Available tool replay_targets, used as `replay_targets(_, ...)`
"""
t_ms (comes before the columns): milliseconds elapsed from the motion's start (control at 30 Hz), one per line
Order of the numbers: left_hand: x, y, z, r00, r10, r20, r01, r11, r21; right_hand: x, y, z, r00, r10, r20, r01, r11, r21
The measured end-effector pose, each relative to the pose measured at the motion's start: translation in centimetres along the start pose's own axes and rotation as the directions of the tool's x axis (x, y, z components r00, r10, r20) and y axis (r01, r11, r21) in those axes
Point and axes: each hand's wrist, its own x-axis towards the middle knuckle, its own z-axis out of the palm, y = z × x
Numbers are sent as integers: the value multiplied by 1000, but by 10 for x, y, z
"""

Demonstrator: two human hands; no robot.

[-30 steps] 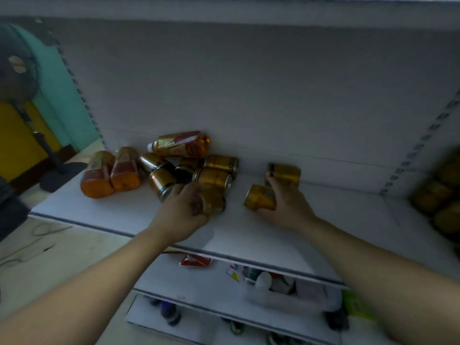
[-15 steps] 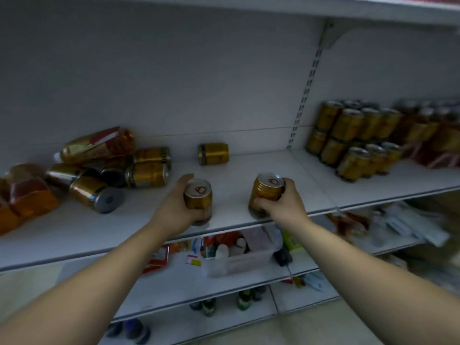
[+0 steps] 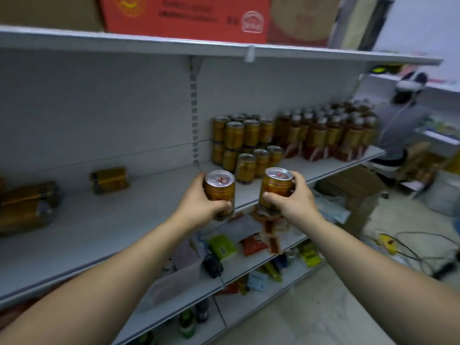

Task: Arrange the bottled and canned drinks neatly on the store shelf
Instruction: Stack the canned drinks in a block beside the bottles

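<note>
**Two cans up, heading for the stack**

A second ago both hands were among the fallen cans. Now each holds one upright, clear of the shelf [image 3: 119,220], and the view has swung toward the stack [image 3: 245,143] at 1 o'clock, so placing looks next. The left hand [image 3: 199,207] wraps the left can [image 3: 220,189], fingers curled tight round its base. The right hand [image 3: 292,204] grips the right can [image 3: 276,186], thumb across the front. Loose cans [image 3: 109,180] lie at 9 o'clock.
</note>
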Motion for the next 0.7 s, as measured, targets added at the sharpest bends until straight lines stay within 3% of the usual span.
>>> replay_targets(167, 15, 38, 89, 999, 43, 29, -41, 998, -44, 23, 25, -87, 999, -14, -37, 14, 1000, 8)
replay_targets(333, 32, 52, 126, 1000, 15, -7, -15, 999, -30, 56, 37, -125, 999, -33, -13, 33, 999, 23)
replay_targets(700, 125, 33, 105, 981, -20, -195, 20, 1000, -4, 173, 32, -68, 988, -52, 148, 46, 998, 43)
